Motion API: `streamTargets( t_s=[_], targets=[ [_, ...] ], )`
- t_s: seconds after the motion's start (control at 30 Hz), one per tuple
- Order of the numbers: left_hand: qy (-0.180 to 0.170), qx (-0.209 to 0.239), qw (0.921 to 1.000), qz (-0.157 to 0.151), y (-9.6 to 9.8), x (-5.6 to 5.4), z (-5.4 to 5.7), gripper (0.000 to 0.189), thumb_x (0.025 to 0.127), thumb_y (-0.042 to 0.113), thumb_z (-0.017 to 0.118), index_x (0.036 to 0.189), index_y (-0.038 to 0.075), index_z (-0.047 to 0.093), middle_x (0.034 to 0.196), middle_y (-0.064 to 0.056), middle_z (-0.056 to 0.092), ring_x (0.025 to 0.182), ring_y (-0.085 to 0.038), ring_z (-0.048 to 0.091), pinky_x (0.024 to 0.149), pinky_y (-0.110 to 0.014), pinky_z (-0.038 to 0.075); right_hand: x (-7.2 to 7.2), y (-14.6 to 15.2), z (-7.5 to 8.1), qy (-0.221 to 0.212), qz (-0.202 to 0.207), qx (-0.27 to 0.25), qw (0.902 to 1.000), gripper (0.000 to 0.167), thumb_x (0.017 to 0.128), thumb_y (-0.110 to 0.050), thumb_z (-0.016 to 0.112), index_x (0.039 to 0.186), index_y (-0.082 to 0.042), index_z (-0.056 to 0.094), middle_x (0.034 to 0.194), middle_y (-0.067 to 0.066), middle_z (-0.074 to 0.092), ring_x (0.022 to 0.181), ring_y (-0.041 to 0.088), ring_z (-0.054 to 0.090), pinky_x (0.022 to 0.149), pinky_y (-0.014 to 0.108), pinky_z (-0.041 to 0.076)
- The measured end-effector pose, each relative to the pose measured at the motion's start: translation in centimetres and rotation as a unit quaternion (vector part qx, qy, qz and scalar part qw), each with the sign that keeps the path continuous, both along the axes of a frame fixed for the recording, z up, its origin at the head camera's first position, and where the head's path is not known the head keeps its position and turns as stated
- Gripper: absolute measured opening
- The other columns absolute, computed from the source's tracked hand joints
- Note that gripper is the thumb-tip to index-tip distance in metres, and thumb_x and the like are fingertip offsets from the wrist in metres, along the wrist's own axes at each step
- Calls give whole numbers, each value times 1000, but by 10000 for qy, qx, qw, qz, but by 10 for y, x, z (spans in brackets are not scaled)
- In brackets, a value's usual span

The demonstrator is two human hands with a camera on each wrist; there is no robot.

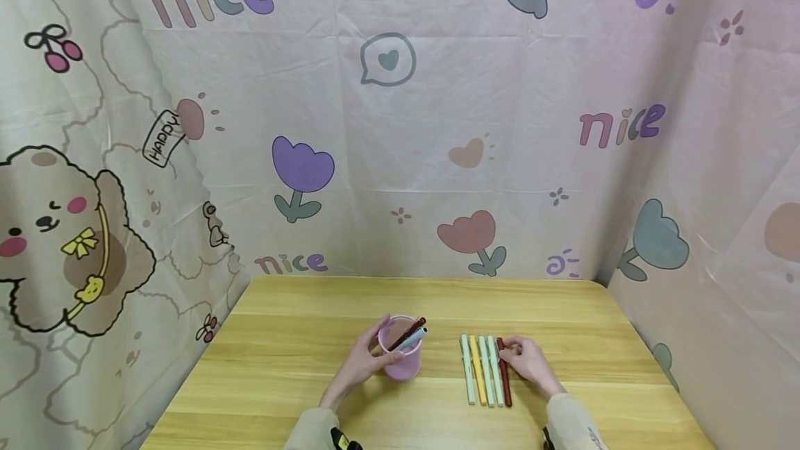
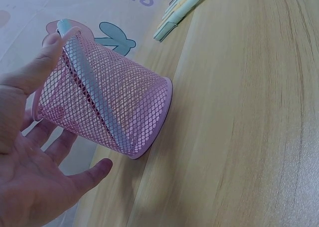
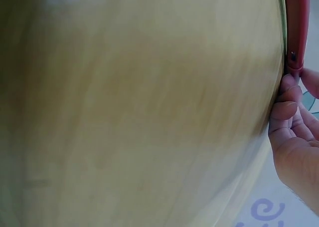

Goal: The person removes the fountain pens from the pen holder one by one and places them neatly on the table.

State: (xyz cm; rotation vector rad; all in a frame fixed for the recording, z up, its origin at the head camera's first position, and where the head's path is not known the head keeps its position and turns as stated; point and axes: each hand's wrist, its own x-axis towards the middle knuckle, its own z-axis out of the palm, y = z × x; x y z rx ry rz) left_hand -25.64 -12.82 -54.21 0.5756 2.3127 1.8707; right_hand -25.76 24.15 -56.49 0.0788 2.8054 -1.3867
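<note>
My left hand (image 1: 361,361) grips a pink mesh pen holder (image 1: 403,369) by its upper part, the thumb on the rim and the fingers on its far side. Inside lean a dark red pen (image 1: 412,329) and a pale blue pen (image 1: 414,339). To the right, my right hand (image 1: 528,360) pinches another dark red pen (image 1: 507,389), the rightmost in a row lying side by side on the table. Beside it in the row are light green pens (image 1: 468,373) and a yellow pen (image 1: 478,375). In the right wrist view, thumb and fingertips meet at that red pen's end (image 3: 297,32).
The wooden table (image 1: 281,325) carries the pen holder left of the row of pens. A printed cloth (image 1: 387,130) hangs behind the table and along both sides.
</note>
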Motion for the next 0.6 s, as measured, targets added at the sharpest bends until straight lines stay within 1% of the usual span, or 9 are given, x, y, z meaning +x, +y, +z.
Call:
streamTargets(
  t_s=[0.17,0.4,0.5,0.6],
  targets=[
    [-3,5,10000,-12,0,0,0,90,87,14,79,157,-4,25,161,-31,29,145,-54,33,115,-64,39,0,0,0,-32,10,58,10000,32,92,-9,66,119,9,63,81,7,59,71,16,49,60,24,41],
    [-11,-32,10000,-10,0,1,1,87,88,13,78,157,-1,26,162,-29,28,146,-53,32,115,-62,40,-1,0,-1,-108,-49,31,9999,35,93,-11,65,122,8,61,82,7,59,72,16,51,61,25,43],
    [-21,-34,10000,-10,0,2,2,87,88,13,77,157,0,26,162,-29,28,146,-52,32,115,-62,41,-1,-1,0,-64,-77,14,9999,36,94,-12,65,123,8,60,85,9,62,75,16,54,63,26,46],
    [-54,-15,10000,-6,0,2,2,87,88,13,78,158,0,27,162,-29,28,146,-52,32,115,-61,40,0,-1,0,-33,-107,-6,9999,35,94,-12,66,123,8,60,86,9,62,76,17,54,64,27,46]
  ],
)
